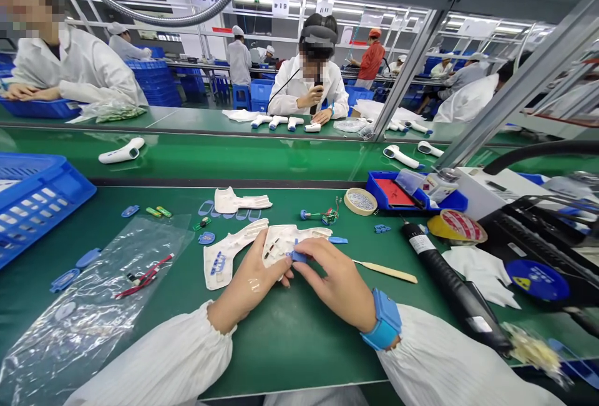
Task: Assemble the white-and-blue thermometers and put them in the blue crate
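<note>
My left hand (253, 269) is closed on a white plastic housing half (283, 236), its inner side facing up. Between the thumb and fingers of my right hand (334, 278) is a small blue plastic piece (298, 256), held against the housing's near edge. Just left of my hands lies a second white housing half (218, 274) with a blue button strip (218, 264) in it. Farther back rests another white shell piece (241, 201). A small blue part (337, 240) sticks out at the far end of the held housing.
A clear plastic bag (107, 281) with red and black wires (145, 276) lies left, near a blue basket (42, 175). Rightward are a wired circuit board (325, 214), a screw dish (360, 201), a wooden-handled tool (390, 271) and a black electric screwdriver (449, 287). Co-workers sit opposite.
</note>
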